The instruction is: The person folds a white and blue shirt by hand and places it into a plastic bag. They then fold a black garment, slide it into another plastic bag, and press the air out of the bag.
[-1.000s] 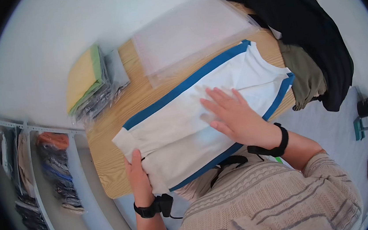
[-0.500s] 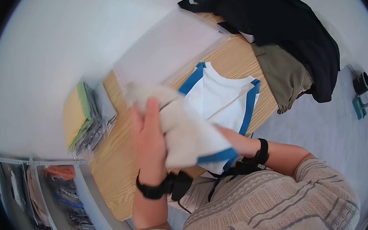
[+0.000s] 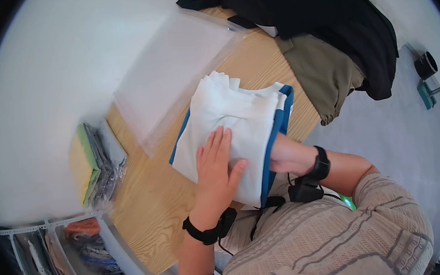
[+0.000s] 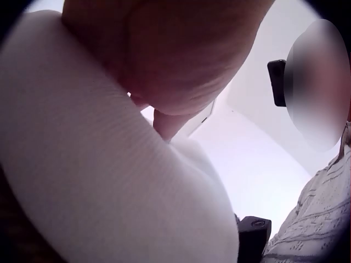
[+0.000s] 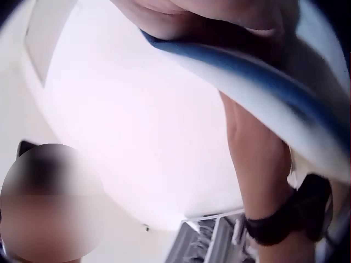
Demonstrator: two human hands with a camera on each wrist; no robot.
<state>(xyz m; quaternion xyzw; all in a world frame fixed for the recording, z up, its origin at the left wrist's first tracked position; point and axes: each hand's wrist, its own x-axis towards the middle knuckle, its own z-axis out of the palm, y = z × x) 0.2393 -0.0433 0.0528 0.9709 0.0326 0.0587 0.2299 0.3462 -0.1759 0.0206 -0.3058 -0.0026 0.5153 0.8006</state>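
A white garment (image 3: 247, 119) with blue trim lies folded into a compact bundle at the table's near side. My left hand (image 3: 214, 164) rests on its top layer, fingers straight and thumb spread to the side. At the right, my right hand (image 3: 288, 155) reaches in under the blue-edged top fold, and its fingers are hidden there. In the left wrist view, white cloth (image 4: 109, 164) bulges below the left hand (image 4: 181, 60). The right wrist view has the blue edge (image 5: 247, 71) running just under the right hand (image 5: 214, 16).
Clear plastic bags (image 3: 165, 68) lie flat on the wooden table (image 3: 153, 213) behind the garment. Bagged folded clothes (image 3: 92, 163) stand at the left end. Black clothing (image 3: 319, 16) and olive clothing (image 3: 319, 69) hang over the right end. Shelves (image 3: 91, 256) with packed clothes are at lower left.
The garment's lower half has been folded over its upper half. My left hand has moved up and right onto the top; my right hand went from lying on the cloth to under the fold.
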